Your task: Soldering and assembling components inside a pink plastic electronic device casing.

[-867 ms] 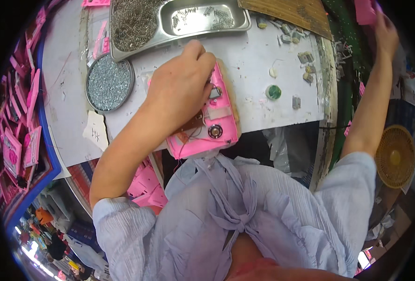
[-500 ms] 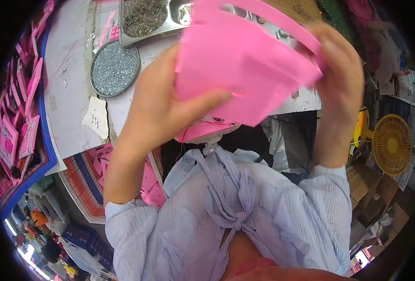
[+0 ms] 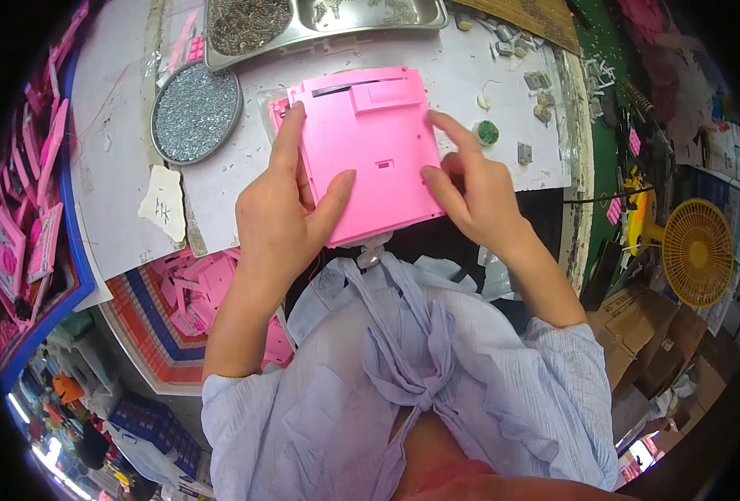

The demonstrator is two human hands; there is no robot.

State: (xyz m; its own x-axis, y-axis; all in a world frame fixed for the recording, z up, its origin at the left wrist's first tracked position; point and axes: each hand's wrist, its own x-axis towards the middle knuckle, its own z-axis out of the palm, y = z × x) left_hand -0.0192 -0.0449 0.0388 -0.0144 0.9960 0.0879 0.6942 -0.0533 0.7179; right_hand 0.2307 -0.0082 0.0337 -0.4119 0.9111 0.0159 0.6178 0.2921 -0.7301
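Note:
A flat pink plastic casing (image 3: 374, 138) lies at the table's near edge with its smooth face up; a long slot, a raised block and a small rectangular opening show on it. My left hand (image 3: 282, 209) grips its left side, the thumb on the face and the forefinger along the edge. At the right edge, my right hand (image 3: 488, 194) has its thumb and forefinger against the casing, the other fingers curled. Another pink part (image 3: 280, 110) peeks out at the upper left behind the casing, mostly hidden.
A round dish of small silvery screws (image 3: 196, 113) and a metal tray (image 3: 336, 40) with springs stand beyond. Small metal parts (image 3: 537, 80) and a green roll (image 3: 487, 132) lie right. Crates of pink parts (image 3: 32, 217) stand left; a yellow fan (image 3: 697, 250) is right.
The casing was raised and tilted in both hands, a curved pink strip at its top. It has come down flat over the table edge, and my right hand has moved down to its right side.

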